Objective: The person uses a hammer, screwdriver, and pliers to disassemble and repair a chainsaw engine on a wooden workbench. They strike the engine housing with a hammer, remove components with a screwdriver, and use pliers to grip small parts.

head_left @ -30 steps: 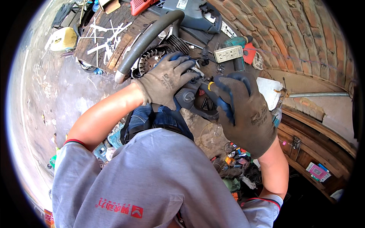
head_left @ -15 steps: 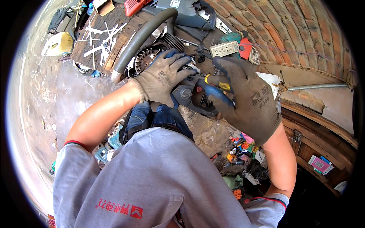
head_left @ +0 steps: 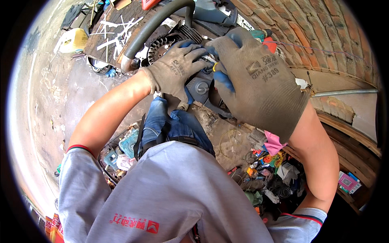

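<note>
A partly dismantled chainsaw lies before me, with a grey body, a finned flywheel and a dark curved handle. My gloved left hand rests on it beside the flywheel, fingers spread and stretched over the middle of the machine. In my gloved right hand is a screwdriver; only the yellow band of its handle shows between thumb and fingers. Its tip and the spot it meets are hidden by my hands. Metal cooling fins stand just beyond my left fingertips.
White strips lie across the wooden bench at far left. A grey plastic cover is behind the chainsaw, near a teal power tool. The brick wall borders the right. Loose parts and wires litter the floor.
My right hand has moved farther away and tilted over the chainsaw, covering most of the screwdriver's handle. My left hand stays spread on the machine. The view has shifted slightly.
</note>
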### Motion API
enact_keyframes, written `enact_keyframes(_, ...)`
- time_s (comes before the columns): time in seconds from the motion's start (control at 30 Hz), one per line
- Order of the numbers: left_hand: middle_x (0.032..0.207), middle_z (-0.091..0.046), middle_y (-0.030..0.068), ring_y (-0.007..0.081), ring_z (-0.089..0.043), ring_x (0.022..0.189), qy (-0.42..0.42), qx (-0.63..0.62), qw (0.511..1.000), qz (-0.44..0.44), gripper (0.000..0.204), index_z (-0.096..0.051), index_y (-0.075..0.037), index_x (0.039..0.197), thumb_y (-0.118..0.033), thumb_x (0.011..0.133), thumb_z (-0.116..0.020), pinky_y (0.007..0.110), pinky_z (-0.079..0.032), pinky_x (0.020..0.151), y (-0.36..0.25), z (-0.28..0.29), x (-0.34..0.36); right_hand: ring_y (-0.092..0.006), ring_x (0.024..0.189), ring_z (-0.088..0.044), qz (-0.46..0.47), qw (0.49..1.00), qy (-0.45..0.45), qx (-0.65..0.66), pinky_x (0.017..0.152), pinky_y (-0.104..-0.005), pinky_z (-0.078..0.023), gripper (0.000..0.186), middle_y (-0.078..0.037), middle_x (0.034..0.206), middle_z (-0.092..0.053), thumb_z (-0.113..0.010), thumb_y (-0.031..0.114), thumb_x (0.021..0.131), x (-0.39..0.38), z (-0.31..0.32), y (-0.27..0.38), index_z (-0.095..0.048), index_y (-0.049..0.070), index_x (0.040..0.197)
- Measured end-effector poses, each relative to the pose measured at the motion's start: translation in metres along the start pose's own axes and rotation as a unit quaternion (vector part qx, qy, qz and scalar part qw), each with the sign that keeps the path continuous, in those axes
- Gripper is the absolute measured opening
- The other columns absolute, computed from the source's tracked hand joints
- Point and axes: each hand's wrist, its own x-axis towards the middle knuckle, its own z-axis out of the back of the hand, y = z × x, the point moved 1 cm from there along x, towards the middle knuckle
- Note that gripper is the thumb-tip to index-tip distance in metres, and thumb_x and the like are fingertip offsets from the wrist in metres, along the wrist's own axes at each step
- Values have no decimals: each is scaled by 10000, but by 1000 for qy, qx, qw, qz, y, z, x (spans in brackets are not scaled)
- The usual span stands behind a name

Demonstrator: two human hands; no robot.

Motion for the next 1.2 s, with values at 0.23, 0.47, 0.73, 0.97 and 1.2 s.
enact_keyframes(0.23,1470,-494,238,408,-465,1386,-11,32,999,-5,1075,-536,-102,1426,-545,494,-836,551,-288,1213,-2,3,1,-391,890,-674,-75,997,11,-33,720,-479,-548,391,-207,1046,-631,-701,276,906,-7,-1,8,-573,39,1189)
enact_keyframes(0.47,1465,-495,239,405,-458,1396,-4,59,998,1,1074,-551,-110,1427,-591,508,-831,539,-295,1202,-5,3,3,-363,913,-689,-140,988,47,-36,745,-467,-561,398,-203,1105,-626,-717,251,879,-12,4,22,-587,39,1190)
enact_keyframes(0.73,1481,-477,261,466,-434,1395,-15,37,999,-2,1050,-546,-96,1429,-539,522,-837,544,-298,1197,-3,0,3,-399,920,-670,-181,983,41,-15,813,-490,-540,377,-240,1078,-606,-697,141,837,-6,0,40,-584,1,1168)
enact_keyframes(0.97,1524,-429,238,486,-398,1407,11,44,999,4,1137,-533,-101,1423,-612,464,-866,555,-278,1204,-4,3,2,-401,929,-657,-259,959,-66,92,824,-489,-516,374,-217,1015,-676,-728,244,876,-26,-15,13,-603,4,1135)
enact_keyframes(1.2,1484,-467,275,456,-420,1405,-7,34,999,-18,1101,-508,-111,1466,-671,568,-810,557,-242,1223,3,-4,3,-396,1033,-652,-301,949,68,70,878,-499,-507,364,-233,1045,-682,-714,272,894,-12,1,31,-602,13,1124)
